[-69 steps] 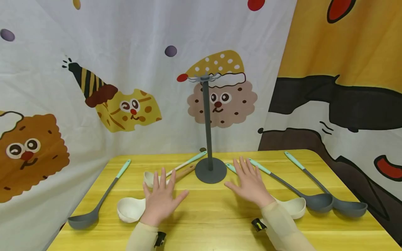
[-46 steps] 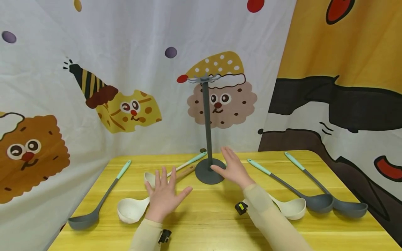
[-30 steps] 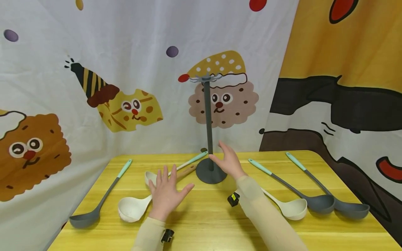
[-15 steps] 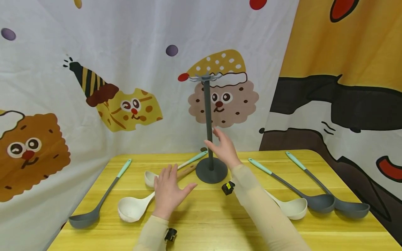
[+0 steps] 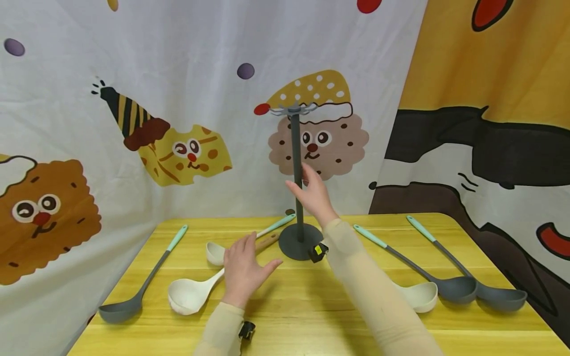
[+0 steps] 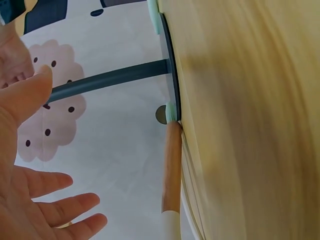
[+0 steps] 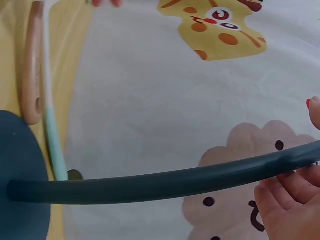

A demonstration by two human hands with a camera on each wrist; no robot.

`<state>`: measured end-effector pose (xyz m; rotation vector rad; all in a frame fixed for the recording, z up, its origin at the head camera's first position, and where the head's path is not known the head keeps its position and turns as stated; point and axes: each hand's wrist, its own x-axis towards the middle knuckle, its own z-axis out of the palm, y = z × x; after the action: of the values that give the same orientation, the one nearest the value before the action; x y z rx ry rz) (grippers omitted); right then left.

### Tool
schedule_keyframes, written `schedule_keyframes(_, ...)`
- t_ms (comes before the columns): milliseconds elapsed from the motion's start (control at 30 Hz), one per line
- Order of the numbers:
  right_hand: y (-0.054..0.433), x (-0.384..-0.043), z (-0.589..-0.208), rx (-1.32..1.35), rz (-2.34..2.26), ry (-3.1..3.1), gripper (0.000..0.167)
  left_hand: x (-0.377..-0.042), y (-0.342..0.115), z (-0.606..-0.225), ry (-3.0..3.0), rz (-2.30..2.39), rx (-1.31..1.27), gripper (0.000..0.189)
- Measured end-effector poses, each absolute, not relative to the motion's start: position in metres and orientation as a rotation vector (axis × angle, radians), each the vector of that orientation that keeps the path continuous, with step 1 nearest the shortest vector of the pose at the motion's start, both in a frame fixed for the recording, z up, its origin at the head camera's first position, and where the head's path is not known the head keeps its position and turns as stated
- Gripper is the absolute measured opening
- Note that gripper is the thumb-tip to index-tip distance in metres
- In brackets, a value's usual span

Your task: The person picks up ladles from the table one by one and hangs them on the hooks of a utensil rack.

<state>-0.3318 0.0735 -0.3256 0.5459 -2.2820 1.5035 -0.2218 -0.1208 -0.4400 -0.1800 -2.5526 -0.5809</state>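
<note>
Nearest, the left hand (image 5: 242,272) spread empty above the yellow wooden table (image 5: 289,321); beyond, the right hand (image 5: 315,195) curved loosely, thumb clear, at the slim dark-grey, metal-looking stand (image 5: 296,143), rear centre: probably stiff, smooth, base-heavy, best held mid-shaft.

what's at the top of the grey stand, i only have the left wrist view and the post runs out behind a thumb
Observer: The head view shows a ring of grey prongs spreading out from the top of the grey stand.
Operator: ok and is anything closed round it
Observer: No. In the right wrist view the post passes between the thumb and fingers of the right hand, the thumb apart from it; whether the fingers touch I can't tell.
Operator: what's lying furthest out to the right
Observer: Two dark grey ladles, side by side on the table, in the head view.
</note>
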Motion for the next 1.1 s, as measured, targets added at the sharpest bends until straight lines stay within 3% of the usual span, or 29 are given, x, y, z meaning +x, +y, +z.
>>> schedule_keyframes(767,0.066,-0.340,-0.300,0.382,1.547,-2.209,0.024,-0.236,-0.116,-0.445,-2.613,-0.562,-0.193,0.094)
schedule_keyframes(1100,0.069,-0.335,-0.299,0.369,1.553,-2.205,0.022,-0.242,-0.114,-0.445,-2.618,-0.546,-0.199,0.093)
